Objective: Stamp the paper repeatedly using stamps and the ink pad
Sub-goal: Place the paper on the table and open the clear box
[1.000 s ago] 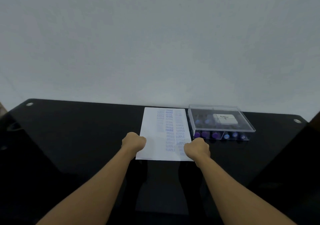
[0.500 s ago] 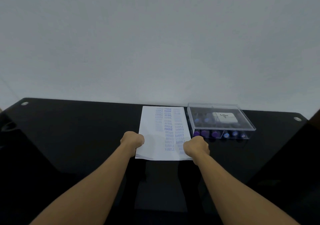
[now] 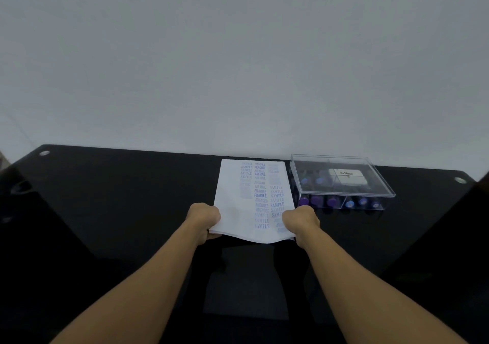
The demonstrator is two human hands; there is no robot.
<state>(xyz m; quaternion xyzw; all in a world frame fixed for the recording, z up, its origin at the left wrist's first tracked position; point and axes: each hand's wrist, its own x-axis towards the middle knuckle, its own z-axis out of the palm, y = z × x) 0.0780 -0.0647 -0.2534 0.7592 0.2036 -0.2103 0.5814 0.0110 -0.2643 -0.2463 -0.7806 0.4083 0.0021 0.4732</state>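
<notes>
A white sheet of paper [image 3: 238, 211] covered with columns of blue stamped words lies on the black glass table [image 3: 119, 198]. My left hand [image 3: 202, 218] grips its near left corner and my right hand [image 3: 300, 220] grips its near right corner. The near edge is lifted and slightly bowed. Right of the paper stands a clear plastic box [image 3: 341, 179] with a lid, holding a white ink pad [image 3: 348, 177] and several purple and blue stamps [image 3: 316, 200].
A pale wall rises directly behind the table's far edge. Round metal fittings [image 3: 460, 180] sit at the table's far corners. Dark floor shows through the glass below my forearms.
Both hands have closed tighter on the paper's near corners, and its near edge has risen off the table and bowed. The box has not moved.
</notes>
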